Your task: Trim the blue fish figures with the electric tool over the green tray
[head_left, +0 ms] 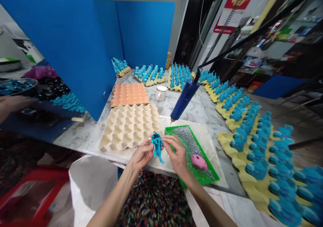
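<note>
A small blue plastic piece [156,145] with a dark inside is held up between my two hands, over the table's front edge. My left hand [144,153] grips it from the left with closed fingers. From the right, the fingertips of my right hand [176,153] pinch at its upper side. Just right of that hand lies a green basket [213,169] holding many small silvery screws [188,139] and a pink object [199,162]. A blue electric screwdriver [185,100] hangs above the basket, its tip pointing down.
An empty grey egg tray [130,124] and an orange one [130,93] lie left of centre. Behind them stands a white mug [160,93]. Yellow trays [234,153] of blue figures line the right and back. Past a blue partition [83,52], another person's hand [15,104] shows.
</note>
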{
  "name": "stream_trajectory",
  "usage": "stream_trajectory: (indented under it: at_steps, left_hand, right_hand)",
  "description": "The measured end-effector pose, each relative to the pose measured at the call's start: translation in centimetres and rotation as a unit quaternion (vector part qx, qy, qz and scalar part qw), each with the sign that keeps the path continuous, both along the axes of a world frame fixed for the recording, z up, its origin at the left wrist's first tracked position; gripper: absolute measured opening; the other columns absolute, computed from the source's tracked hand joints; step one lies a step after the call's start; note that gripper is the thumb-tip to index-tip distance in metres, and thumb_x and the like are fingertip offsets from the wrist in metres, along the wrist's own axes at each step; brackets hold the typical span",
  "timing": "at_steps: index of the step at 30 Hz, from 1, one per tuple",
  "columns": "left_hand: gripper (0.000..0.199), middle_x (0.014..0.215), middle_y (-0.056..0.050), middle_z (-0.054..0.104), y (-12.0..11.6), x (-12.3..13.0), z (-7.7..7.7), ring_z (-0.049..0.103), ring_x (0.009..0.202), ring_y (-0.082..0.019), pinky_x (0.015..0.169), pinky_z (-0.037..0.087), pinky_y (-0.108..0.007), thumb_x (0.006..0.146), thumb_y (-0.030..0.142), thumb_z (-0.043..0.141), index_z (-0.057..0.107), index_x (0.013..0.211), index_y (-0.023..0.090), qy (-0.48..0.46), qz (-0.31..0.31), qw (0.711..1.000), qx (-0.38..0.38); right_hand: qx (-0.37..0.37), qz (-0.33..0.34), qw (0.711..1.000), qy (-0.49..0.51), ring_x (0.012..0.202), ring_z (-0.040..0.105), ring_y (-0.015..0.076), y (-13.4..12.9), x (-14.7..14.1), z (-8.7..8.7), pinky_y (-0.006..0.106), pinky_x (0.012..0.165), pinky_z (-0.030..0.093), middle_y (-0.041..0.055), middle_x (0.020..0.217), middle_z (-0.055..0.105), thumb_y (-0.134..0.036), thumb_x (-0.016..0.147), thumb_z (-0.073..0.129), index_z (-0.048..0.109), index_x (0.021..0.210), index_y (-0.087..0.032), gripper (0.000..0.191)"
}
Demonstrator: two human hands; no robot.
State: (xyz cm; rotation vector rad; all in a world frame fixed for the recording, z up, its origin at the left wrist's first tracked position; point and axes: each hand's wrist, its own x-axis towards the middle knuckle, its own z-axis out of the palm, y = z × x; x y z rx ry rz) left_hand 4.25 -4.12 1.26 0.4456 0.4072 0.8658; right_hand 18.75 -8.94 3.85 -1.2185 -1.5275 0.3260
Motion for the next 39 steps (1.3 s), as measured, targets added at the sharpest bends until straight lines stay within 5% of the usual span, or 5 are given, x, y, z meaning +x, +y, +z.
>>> stream_trajectory:
  at_steps: [9,13,22,30,39]
  left_hand:
    - [0.039,0.079,-0.003,0.068,0.2,-0.2,-0.4,0.067,0.091,-0.025,0.091,0.051,-0.039,0.054,0.013,0.084,0.060,0.086,0.015,-0.013,0.006,1.000,-0.028]
    - [0.040,0.080,-0.003,0.069,0.5,-1.2,0.0,0.068,0.090,-0.025,0.089,0.051,-0.039,0.054,0.014,0.084,0.060,0.086,0.016,-0.003,0.020,0.999,-0.033]
    - [0.042,0.081,-0.002,0.069,1.3,-1.8,-0.1,0.068,0.090,-0.024,0.087,0.053,-0.036,0.058,0.011,0.080,0.060,0.094,0.018,0.009,0.042,0.999,-0.018]
    - [0.037,0.079,-0.002,0.070,1.7,-2.8,-0.3,0.068,0.090,-0.024,0.089,0.051,-0.036,0.053,0.021,0.086,0.060,0.080,0.016,-0.022,0.034,0.999,0.008]
    - [0.039,0.083,-0.005,0.071,1.9,-3.0,-0.8,0.066,0.097,-0.026,0.088,0.052,-0.034,0.057,0.024,0.084,0.062,0.088,0.015,-0.027,0.026,0.999,0.015]
  right_hand:
    - [-0.043,0.033,0.998,-0.032,0.100,0.059,0.0199,-0.6,1.0,0.6,0.035,0.087,0.049,0.0067,0.104,0.064,-0.023,0.091,0.049,0.066,0.107,-0.023,0.024]
    - [-0.113,-0.041,0.990,-0.077,0.095,0.062,0.0229,-1.2,4.9,0.0,0.039,0.086,0.049,0.0076,0.102,0.068,-0.029,0.090,0.050,0.064,0.104,-0.021,0.022]
    - [-0.147,-0.148,0.908,-0.364,0.095,0.056,0.0294,-1.8,7.2,-4.0,0.044,0.083,0.045,0.0128,0.101,0.066,-0.022,0.083,0.056,0.061,0.107,-0.016,0.026]
    - [-0.204,-0.010,0.887,-0.414,0.109,0.049,0.0255,-2.0,8.1,-2.4,0.040,0.096,0.036,0.0054,0.117,0.061,0.007,0.064,0.040,0.062,0.103,-0.020,0.052]
    - [-0.328,-0.237,0.820,-0.404,0.088,0.062,0.0294,-2.4,5.4,-2.1,0.037,0.076,0.046,0.0151,0.089,0.063,-0.036,0.091,0.045,0.057,0.099,-0.009,0.031]
